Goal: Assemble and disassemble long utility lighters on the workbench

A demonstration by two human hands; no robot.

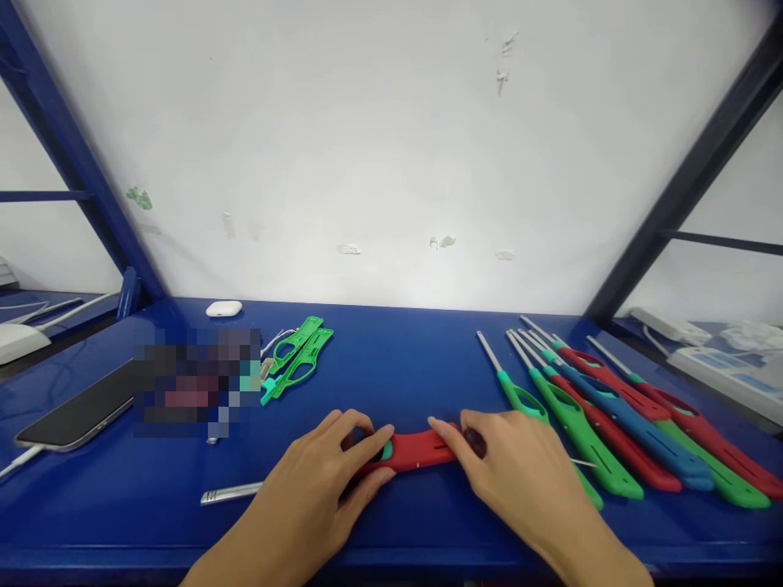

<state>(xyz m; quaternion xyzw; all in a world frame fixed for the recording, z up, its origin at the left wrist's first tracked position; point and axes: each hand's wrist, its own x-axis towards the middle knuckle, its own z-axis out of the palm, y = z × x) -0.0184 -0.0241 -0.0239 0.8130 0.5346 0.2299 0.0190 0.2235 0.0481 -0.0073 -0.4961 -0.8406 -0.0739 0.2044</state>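
Observation:
A red lighter body [418, 451] with a teal trigger lies flat on the blue table [397, 367] near its front edge. My left hand [330, 473] grips its left end, fingers curled around the trigger part. My right hand [507, 469] holds its right end, thumb and fingers pressed on the red shell. A metal tube [231, 492] lies on the table just left of my left hand.
Several finished long-nosed lighters [612, 416] in green, red and blue lie in a row at the right. Green plastic shell halves [299, 355] lie left of centre. A phone [79, 416] on a cable and a white earbud case [223, 308] sit at the left. A white wall stands behind.

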